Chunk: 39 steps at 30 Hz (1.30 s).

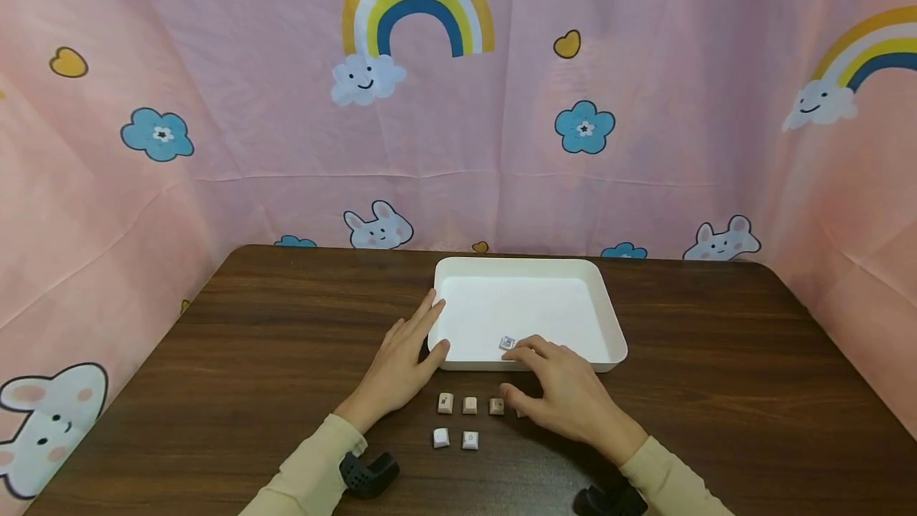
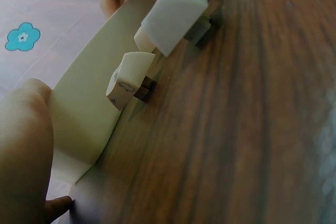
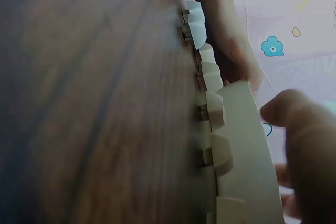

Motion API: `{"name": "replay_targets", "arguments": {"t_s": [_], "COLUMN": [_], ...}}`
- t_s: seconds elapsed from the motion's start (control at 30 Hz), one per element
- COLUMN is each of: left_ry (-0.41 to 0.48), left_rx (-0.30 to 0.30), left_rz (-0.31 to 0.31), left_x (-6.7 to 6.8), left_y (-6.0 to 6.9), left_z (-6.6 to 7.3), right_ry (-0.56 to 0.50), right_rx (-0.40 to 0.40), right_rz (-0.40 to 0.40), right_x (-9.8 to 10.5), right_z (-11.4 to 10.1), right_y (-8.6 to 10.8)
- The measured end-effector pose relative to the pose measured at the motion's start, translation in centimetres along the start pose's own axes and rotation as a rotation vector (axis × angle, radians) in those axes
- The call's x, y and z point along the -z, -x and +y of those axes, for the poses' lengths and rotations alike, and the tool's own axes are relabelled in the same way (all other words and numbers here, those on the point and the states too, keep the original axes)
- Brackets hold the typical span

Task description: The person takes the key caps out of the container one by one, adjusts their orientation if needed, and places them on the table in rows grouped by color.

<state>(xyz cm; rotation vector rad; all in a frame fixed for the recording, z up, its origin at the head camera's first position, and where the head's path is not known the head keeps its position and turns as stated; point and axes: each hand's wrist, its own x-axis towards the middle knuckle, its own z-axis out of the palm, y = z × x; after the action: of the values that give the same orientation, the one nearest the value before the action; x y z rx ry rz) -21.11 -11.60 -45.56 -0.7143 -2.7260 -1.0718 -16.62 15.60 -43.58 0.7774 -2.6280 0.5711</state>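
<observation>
A shallow white tray lies on the table, and a small keycap sits inside near its front wall. My left hand rests at the tray's left side with fingers spread and fairly straight. Over the front wall reaches my right hand, its fingers bent beside that keycap and its thumb apart from them, outside the tray. In front of the tray stand several pale keycaps in two rows; one is mostly hidden beneath the right hand. Dark pieces show under a keycap in the left wrist view.
The brown wooden table has rounded far corners. A pink patterned curtain hangs behind it and along both sides. Black wrist devices sit over the pale sleeves.
</observation>
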Motion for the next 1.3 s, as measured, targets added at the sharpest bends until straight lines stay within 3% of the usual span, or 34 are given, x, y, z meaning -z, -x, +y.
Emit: {"name": "replay_targets", "arguments": {"t_s": [0.27,0.63,1.07,1.3], "left_ry": [-0.002,-0.001,-0.002,-0.008], "left_rx": [-0.001,-0.002,-0.009,-0.011], "left_rz": [0.001,0.0,0.003,0.01], "left_x": [0.0,-0.1,-0.1,-0.1], "left_y": [0.1,0.0,0.0,0.0], "left_z": [0.0,-0.1,-0.1,-0.1], "right_ry": [-0.185,-0.287,-0.571,-0.667], "right_rx": [-0.003,-0.042,-0.063,-0.128], "right_rz": [0.051,0.107,0.243,0.215], "right_x": [0.5,0.5,0.4,0.6], "right_z": [0.2,0.5,1.0,1.1], "right_y": [-0.3,-0.3,-0.3,-0.2]}}
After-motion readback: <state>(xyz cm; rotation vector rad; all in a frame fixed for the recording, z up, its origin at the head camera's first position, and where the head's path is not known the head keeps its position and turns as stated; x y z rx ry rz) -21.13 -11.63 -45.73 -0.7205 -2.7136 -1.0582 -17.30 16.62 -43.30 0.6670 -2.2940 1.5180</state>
